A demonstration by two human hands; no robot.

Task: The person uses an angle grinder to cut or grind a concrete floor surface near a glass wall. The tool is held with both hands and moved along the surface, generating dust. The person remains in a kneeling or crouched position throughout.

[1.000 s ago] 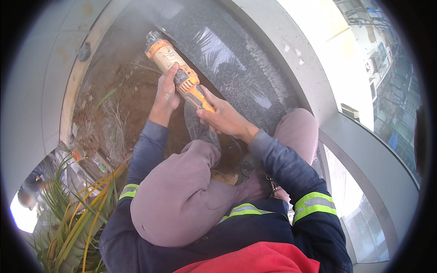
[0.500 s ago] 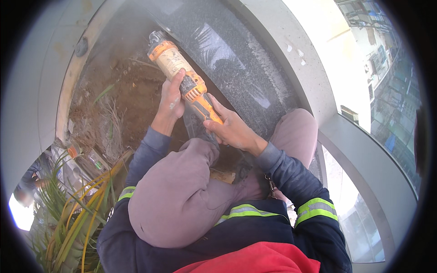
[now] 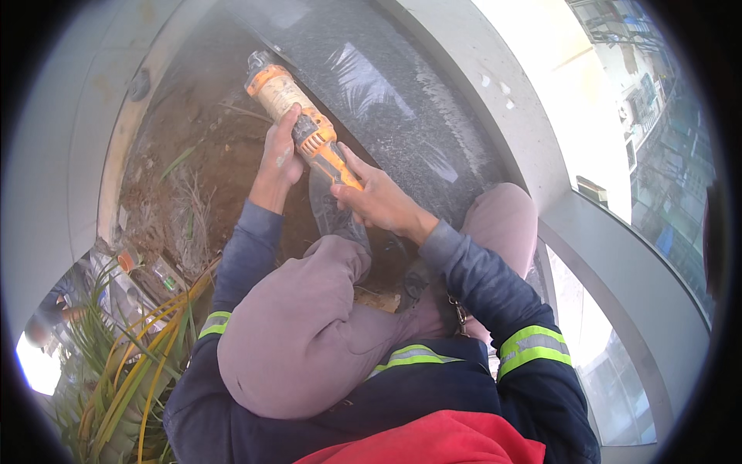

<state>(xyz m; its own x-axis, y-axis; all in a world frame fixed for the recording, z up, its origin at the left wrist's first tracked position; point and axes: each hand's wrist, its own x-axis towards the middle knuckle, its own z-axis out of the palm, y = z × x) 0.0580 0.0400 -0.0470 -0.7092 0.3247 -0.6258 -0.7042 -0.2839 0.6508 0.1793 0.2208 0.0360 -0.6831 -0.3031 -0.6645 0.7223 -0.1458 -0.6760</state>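
Observation:
An orange and black angle grinder (image 3: 287,100), its pale body coated in dust, lies slantwise in both my hands. My left hand (image 3: 283,151) clasps the body from the left side, the thumb on top. Around the rear handle my right hand (image 3: 375,193) is closed. The grinder's metal head (image 3: 260,59) points to the far left, close to the edge of a dark grey stone slab (image 3: 371,93). Haze of dust hangs about the head, and I cannot make out the disc clearly.
Brown soil (image 3: 209,147) with dry stalks lies left of the slab. A pale curved wall (image 3: 66,139) rises at the left, a light frame (image 3: 495,100) at the right. Long-leaved plants (image 3: 131,363) stand at the lower left, near another person's arm (image 3: 69,309).
Both my hands and the grinder have shifted slightly to the left and away from me, along the slab's edge. My grip is the same.

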